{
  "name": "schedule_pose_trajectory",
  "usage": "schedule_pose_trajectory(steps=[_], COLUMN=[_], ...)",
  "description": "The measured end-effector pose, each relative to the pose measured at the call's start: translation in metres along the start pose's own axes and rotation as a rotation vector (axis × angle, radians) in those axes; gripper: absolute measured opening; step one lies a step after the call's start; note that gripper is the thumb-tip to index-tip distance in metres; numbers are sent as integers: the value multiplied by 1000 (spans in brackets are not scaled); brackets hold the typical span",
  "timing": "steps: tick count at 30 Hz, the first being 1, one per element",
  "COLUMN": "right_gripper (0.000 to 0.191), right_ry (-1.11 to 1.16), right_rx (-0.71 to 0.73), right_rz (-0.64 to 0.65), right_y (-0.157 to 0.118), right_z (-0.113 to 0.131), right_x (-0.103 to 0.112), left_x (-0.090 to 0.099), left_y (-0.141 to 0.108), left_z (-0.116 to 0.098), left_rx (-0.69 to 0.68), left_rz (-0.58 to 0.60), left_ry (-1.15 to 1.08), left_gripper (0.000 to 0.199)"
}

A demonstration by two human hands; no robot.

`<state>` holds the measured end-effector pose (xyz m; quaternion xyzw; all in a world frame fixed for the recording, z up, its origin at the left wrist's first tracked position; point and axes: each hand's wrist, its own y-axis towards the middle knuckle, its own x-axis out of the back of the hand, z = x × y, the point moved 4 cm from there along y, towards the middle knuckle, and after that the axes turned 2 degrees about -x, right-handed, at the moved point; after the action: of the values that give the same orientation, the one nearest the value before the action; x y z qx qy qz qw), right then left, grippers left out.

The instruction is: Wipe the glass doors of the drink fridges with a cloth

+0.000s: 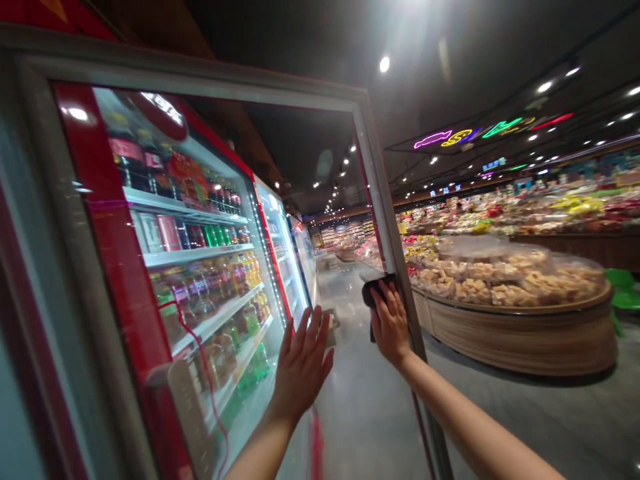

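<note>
A tall glass door [330,143] in a grey metal frame fills the left half of the view. My right hand [391,327] presses a black cloth-like piece [371,291] against the glass by the door's right frame; its exact kind is unclear. The fingers lie together over it. My left hand [304,360] is open, fingers spread, at the glass lower and further left. It holds nothing; whether the palm touches the pane I cannot tell. Through the glass, a red-framed drinks fridge [227,153] shows shelves of bottles and cans.
A grey handle-like piece [193,420] and a red cord [203,353] are at lower left. More lit fridges [283,233] line the left. Right of the door stands a rounded wooden display [525,340] with bagged food. A green chair [623,290] is beyond it.
</note>
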<state>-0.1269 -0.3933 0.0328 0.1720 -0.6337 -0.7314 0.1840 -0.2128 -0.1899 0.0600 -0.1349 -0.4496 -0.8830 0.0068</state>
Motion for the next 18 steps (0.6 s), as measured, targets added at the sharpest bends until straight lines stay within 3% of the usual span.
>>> schedule_pose_trajectory(steps=[4, 6, 8, 12, 14, 16, 18], right_gripper=[49, 48, 49, 56, 59, 59, 56], right_ry=[37, 55, 59, 36, 24, 35, 58], right_rx=[-83, -90, -67, -25, 17, 62, 47], right_rz=[-19, -9, 24, 84, 107, 115, 109], right_y=[82, 97, 75, -44, -91, -100, -73], right_z=[-5, -10, -14, -23, -28, -32, -30], right_x=[-22, -27, -25, -3, 4, 3, -5], left_x=[-6, -7, -8, -9, -10, -11, -11], left_y=[2, 3, 4, 4, 3, 2, 1], left_z=[1, 0, 0, 0, 0, 0, 0], left_rx=[24, 25, 18, 3, 0, -2, 2], left_rz=[24, 28, 28, 20, 24, 34, 47], left_ry=[19, 24, 24, 36, 45, 48, 43], left_gripper=[71, 71, 71, 73, 73, 73, 73])
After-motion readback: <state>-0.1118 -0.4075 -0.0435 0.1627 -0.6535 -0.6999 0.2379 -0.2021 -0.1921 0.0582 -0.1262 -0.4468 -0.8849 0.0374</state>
